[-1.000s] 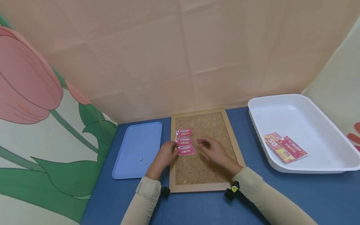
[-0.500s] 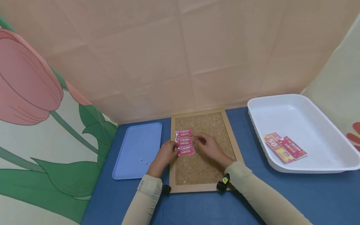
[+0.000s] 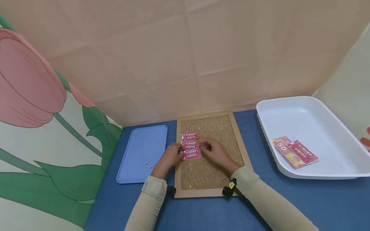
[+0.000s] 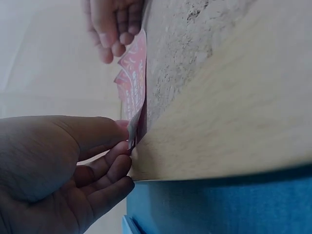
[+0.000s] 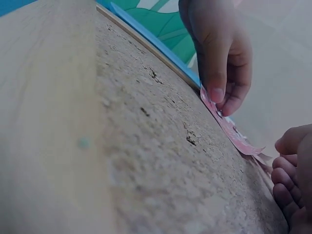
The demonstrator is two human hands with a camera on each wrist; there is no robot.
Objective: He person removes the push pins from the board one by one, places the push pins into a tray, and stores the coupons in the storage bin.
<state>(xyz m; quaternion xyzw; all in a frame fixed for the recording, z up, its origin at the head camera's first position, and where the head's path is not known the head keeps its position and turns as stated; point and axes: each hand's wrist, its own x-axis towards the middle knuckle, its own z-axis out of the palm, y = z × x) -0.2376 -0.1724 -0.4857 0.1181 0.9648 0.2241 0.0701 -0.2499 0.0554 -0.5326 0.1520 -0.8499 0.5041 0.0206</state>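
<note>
Three pink coupons lie one above another at the left of a wood-framed corkboard (image 3: 212, 176): a top coupon (image 3: 190, 136), a middle coupon (image 3: 192, 145) and a lowest coupon (image 3: 193, 154). My left hand (image 3: 172, 155) pinches the left edge of the lowest coupon between thumb and fingers, seen closely in the left wrist view. That coupon (image 4: 141, 73) bends slightly up from the cork. My right hand (image 3: 216, 152) hovers by the coupons' right edges, its fingers loosely curled. In the right wrist view its fingertips (image 5: 282, 178) lie near the coupon's far end, with nothing visible in them.
A blue tray (image 3: 141, 144) with two tiny pale round pieces (image 3: 148, 165) lies left of the board. At the right, a white basin (image 3: 335, 144) contains several more coupons (image 3: 303, 152). A beige sheet (image 3: 144, 64) hangs behind the blue table (image 3: 199, 215).
My right hand has moved left, closer to the coupons' right edges, with its fingers drawn in somewhat. The left hand stays at the lowest coupon's left edge.
</note>
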